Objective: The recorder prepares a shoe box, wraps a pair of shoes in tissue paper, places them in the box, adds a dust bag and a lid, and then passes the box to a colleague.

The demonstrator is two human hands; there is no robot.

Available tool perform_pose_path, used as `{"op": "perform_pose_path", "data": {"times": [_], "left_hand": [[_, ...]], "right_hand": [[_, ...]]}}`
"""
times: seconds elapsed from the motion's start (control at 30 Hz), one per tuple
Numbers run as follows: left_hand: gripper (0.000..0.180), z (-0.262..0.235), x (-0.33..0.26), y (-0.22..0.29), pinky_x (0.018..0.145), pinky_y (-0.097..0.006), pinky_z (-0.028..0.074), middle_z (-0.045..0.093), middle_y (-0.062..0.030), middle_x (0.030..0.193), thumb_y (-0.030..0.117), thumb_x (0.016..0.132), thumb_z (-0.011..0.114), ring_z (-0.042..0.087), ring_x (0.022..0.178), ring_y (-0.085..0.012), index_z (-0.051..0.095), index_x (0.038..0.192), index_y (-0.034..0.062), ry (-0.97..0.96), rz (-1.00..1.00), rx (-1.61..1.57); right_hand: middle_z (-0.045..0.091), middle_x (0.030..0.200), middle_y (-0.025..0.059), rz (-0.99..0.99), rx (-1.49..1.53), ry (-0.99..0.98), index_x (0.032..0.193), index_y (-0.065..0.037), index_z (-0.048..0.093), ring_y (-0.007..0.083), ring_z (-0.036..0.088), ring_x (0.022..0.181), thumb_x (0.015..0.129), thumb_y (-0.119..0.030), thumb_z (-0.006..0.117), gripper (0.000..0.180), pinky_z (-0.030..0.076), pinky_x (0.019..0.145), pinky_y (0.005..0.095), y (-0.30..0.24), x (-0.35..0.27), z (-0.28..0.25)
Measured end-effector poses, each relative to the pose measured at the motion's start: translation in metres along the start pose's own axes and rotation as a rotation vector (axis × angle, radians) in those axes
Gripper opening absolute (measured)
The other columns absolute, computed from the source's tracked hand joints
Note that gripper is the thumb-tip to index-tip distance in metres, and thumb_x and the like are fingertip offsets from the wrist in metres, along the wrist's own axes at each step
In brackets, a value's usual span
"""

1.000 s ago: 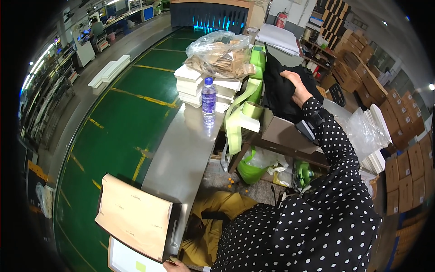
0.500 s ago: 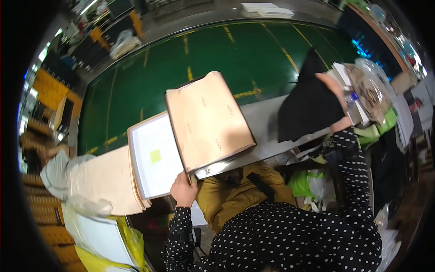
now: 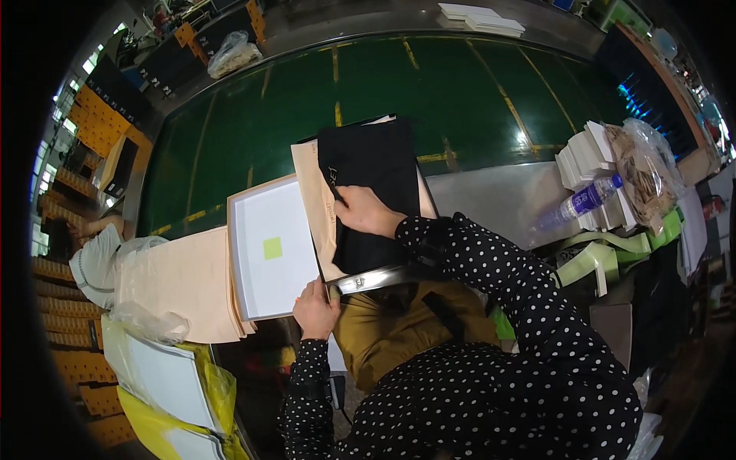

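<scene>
A black cloth (image 3: 376, 157) with a small pale print lies over tan printed paper (image 3: 326, 244) in a dark-edged box (image 3: 360, 281). My right hand (image 3: 366, 211) rests on the cloth, thumb and fingers closed on its left part. My left hand (image 3: 316, 310) grips the box at its near left corner, thumb up against the edge; its other fingers are partly hidden. Beside the box, to the left, sits a shallow white-lined tray or lid (image 3: 268, 287) with a green square (image 3: 273, 248) inside.
Tan paper sheets (image 3: 176, 287) are stacked at left above yellow bags (image 3: 211, 376). A green conveyor belt (image 3: 268, 115) runs behind. At right stand a purple-labelled bottle (image 3: 586, 198), white card stacks (image 3: 579, 157), a plastic-wrapped brown bundle (image 3: 644, 165) and green straps (image 3: 583, 264).
My right hand has brought the black cloth from the right side leftward onto the tan paper in the box. The cloth now lies flatter. My left hand stays at the box corner.
</scene>
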State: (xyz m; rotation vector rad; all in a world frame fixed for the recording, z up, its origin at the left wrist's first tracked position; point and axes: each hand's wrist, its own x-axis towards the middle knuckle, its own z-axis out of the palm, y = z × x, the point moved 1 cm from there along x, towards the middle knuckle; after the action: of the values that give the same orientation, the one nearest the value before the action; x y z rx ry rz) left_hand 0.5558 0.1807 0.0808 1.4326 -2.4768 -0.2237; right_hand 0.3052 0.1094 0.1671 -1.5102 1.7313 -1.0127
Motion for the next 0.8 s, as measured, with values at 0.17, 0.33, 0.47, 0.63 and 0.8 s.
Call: {"op": "perform_pose_path", "data": {"times": [0.17, 0.33, 0.47, 0.63, 0.8], "left_hand": [[0.045, -0.002, -0.005, -0.007, 0.067, -0.041, 0.053, 0.066, -0.0101, 0.095, 0.023, 0.072, 0.07, 0.066, 0.082, -0.0294, 0.065, 0.111, 0.0008, 0.001, 0.001, 0.019], [0.044, -0.002, -0.001, -0.001, 0.07, -0.041, 0.053, 0.065, -0.0098, 0.094, 0.023, 0.073, 0.07, 0.065, 0.086, -0.0289, 0.064, 0.112, 0.0016, -0.009, 0.016, 0.001], [0.043, -0.003, 0.002, 0.003, 0.072, -0.041, 0.053, 0.065, -0.0096, 0.094, 0.022, 0.074, 0.069, 0.064, 0.087, -0.0288, 0.064, 0.112, 0.0022, -0.045, -0.036, 0.009], [0.042, -0.007, 0.001, 0.003, 0.072, -0.04, 0.053, 0.066, -0.0095, 0.094, 0.023, 0.076, 0.069, 0.065, 0.088, -0.0287, 0.065, 0.113, 0.0026, -0.065, -0.063, -0.017], [0.044, -0.01, 0.002, 0.006, 0.073, -0.04, 0.053, 0.066, -0.0094, 0.095, 0.023, 0.076, 0.069, 0.065, 0.088, -0.028, 0.065, 0.115, 0.0034, -0.047, -0.061, -0.008]], "right_hand": [[0.063, 0.087, 0.0171, -0.266, -0.053, -0.082, 0.103, 0.003, 0.064, 0.0339, 0.063, 0.081, 0.091, -0.026, 0.062, 0.032, 0.052, 0.074, 0.0399, -0.011, -0.024, -0.02], [0.063, 0.101, 0.0154, -0.548, -0.439, 0.445, 0.109, -0.005, 0.065, 0.0363, 0.059, 0.099, 0.084, -0.023, 0.069, 0.031, 0.048, 0.088, 0.0449, 0.027, -0.006, -0.1], [0.058, 0.122, 0.0182, -0.055, -0.472, 0.545, 0.131, -0.001, 0.053, 0.0375, 0.056, 0.114, 0.086, -0.034, 0.069, 0.058, 0.047, 0.097, 0.0446, 0.077, 0.031, -0.147], [0.067, 0.106, 0.0127, 0.249, -0.322, 0.301, 0.136, -0.001, 0.05, 0.0335, 0.063, 0.105, 0.085, -0.031, 0.068, 0.062, 0.049, 0.095, 0.0441, 0.063, 0.057, -0.144], [0.066, 0.09, 0.0063, 0.037, -0.406, 0.36, 0.124, -0.007, 0.062, 0.0274, 0.065, 0.089, 0.084, -0.014, 0.068, 0.041, 0.051, 0.083, 0.0384, 0.065, 0.082, -0.143]]}}
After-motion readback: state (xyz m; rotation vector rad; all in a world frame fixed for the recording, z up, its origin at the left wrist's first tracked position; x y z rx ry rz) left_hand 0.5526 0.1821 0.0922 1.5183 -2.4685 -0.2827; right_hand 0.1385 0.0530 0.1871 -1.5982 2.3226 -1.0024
